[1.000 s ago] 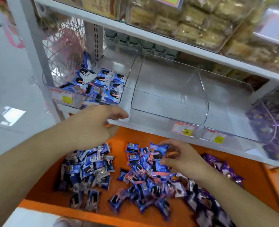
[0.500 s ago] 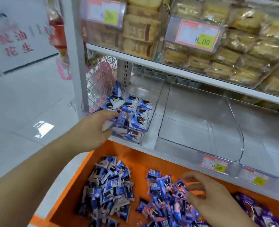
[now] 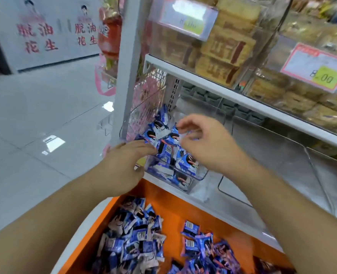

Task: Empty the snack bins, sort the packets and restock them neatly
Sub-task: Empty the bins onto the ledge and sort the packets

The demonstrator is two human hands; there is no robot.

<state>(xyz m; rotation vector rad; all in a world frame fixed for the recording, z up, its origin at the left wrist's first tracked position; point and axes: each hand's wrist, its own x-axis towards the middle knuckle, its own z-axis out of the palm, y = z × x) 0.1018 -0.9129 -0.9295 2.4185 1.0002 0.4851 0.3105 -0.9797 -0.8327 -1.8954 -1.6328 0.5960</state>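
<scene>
A clear bin (image 3: pixel 191 179) at the left end of the middle shelf holds blue snack packets (image 3: pixel 164 142). My left hand (image 3: pixel 127 162) lies flat at the bin's left front corner, fingers stretched against the packets. My right hand (image 3: pixel 206 142) hovers over the bin with curled, spread fingers; a pale blur sits under the fingertips, and I cannot tell whether it is a held packet. On the orange shelf (image 3: pixel 169 202) below lie two loose heaps of blue packets, one on the left (image 3: pixel 133 241) and one in the middle (image 3: pixel 202 252).
An empty clear bin (image 3: pixel 278 155) stands to the right of the filled one. Bins of yellow cakes with an 8.00 price tag (image 3: pixel 320 71) fill the shelf above. A white upright post (image 3: pixel 126 76) and pink wire mesh (image 3: pixel 150 93) border the left side, with the shiny aisle floor beyond.
My right hand has left the middle heap on the orange shelf and risen over the left bin. My left hand has pushed further into the bin's corner. The view has swung left.
</scene>
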